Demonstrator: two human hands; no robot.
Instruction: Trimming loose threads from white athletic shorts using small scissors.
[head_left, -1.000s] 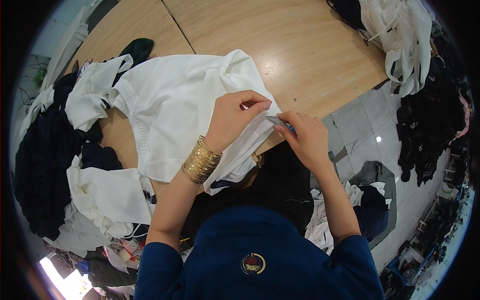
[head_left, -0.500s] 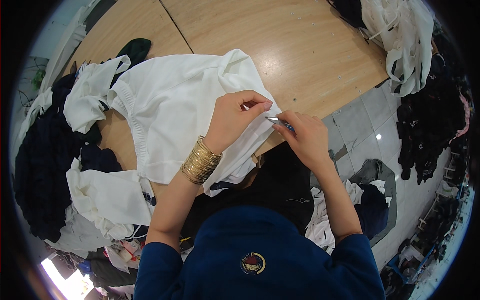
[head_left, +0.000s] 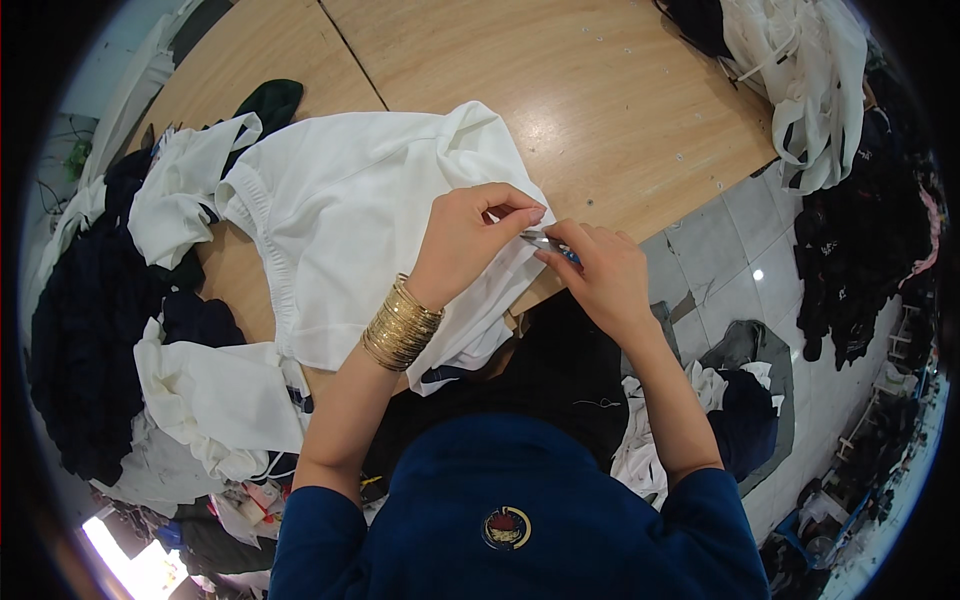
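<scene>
A white garment (head_left: 350, 190) with a gathered elastic edge lies spread on the wooden table, its near end hanging over the table's edge. My left hand (head_left: 470, 235), gold bangles on the wrist, rests over this garment with thumb and index finger pinched together. What is between those fingertips, perhaps a bit of the cloth edge or a thread, is too small to make out. Small thread snips (head_left: 545, 241) with metal blades and a blue part are gripped in my right hand (head_left: 605, 275). Their tips point left, close beside my left fingertips at the garment's edge.
The wooden table (head_left: 600, 100) reaches away to the back. Dark garments (head_left: 90, 330) and a folded white piece (head_left: 215, 390) lie at the left. White cloth strips (head_left: 795, 80) hang at the back right corner. More garments (head_left: 745, 420) lie on the tiled floor.
My right hand has moved slightly left, bringing the snips' tips nearer to my left fingertips. My left hand has hardly moved.
</scene>
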